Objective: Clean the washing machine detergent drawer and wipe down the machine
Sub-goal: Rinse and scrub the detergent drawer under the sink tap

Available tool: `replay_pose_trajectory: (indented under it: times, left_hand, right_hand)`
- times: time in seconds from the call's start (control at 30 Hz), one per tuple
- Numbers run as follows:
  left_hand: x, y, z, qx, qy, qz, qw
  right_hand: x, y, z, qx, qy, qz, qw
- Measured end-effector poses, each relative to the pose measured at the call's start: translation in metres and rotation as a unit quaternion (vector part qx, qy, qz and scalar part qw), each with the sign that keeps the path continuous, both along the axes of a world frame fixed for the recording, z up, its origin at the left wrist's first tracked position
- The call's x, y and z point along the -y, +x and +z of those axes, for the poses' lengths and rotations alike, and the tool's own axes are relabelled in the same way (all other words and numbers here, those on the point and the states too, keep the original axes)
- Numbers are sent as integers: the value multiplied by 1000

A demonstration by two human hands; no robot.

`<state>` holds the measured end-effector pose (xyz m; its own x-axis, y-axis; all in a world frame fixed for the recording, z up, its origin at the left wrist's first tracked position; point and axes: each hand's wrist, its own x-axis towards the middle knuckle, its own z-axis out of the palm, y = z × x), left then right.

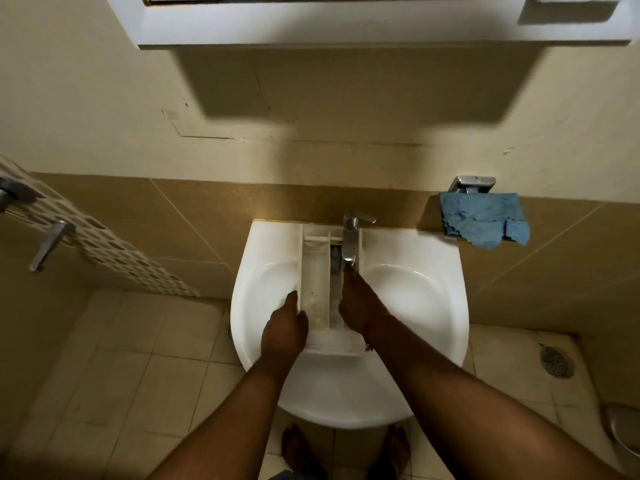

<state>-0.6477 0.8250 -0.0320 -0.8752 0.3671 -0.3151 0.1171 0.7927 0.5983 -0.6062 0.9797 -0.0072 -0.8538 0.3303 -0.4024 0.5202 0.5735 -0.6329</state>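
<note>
A long white detergent drawer (316,271) lies lengthwise in the white washbasin (422,299), its far end under the chrome tap (350,237). My left hand (285,327) grips the drawer's near left edge. My right hand (356,303) is in the drawer's right compartment, fingers pointing towards the tap's spout and pressed against the inside. Whether water runs from the tap is unclear. A blue cloth (485,221) hangs from a chrome holder on the wall, to the right of the basin.
A white cabinet (346,26) hangs on the wall overhead. A chrome rail and handle (48,244) stick out at the left. The floor has pale tiles and a round drain (556,362) at the right. My feet stand under the basin.
</note>
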Motion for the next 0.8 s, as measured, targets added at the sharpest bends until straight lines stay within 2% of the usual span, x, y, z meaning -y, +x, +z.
replay_pose_trajectory:
  times: [0.07, 0.13, 0.23, 0.27, 0.33, 0.4, 0.57, 0.8]
  left_hand:
    - [1, -1, 1, 3, -2, -5, 1000]
    - [2, -4, 2, 14, 9, -12, 1000]
    - [1, -5, 5, 42, 20, -30, 998]
    - [2, -4, 7, 58, 26, -34, 997]
    - [1, -2, 11, 98, 42, -39, 994]
    - [1, 0, 16, 136, 53, -42, 988]
    - [8, -2, 31, 273, 108, -14, 956]
    - [22, -7, 39, 382, 45, 3, 923]
  right_hand:
    - [0, 13, -3, 23, 2, 45, 999]
    - [-7, 35, -9, -5, 9, 36, 999]
    - [-19, 62, -22, -103, 23, -111, 988]
    - [-21, 69, -25, -111, 8, -143, 983]
    - [-23, 76, -27, -58, -122, -159, 978]
    - [-26, 79, -26, 1, -257, -141, 956]
    - [-25, 85, -4, 22, -279, -132, 951]
    - [-17, 97, 19, 51, -284, -128, 949]
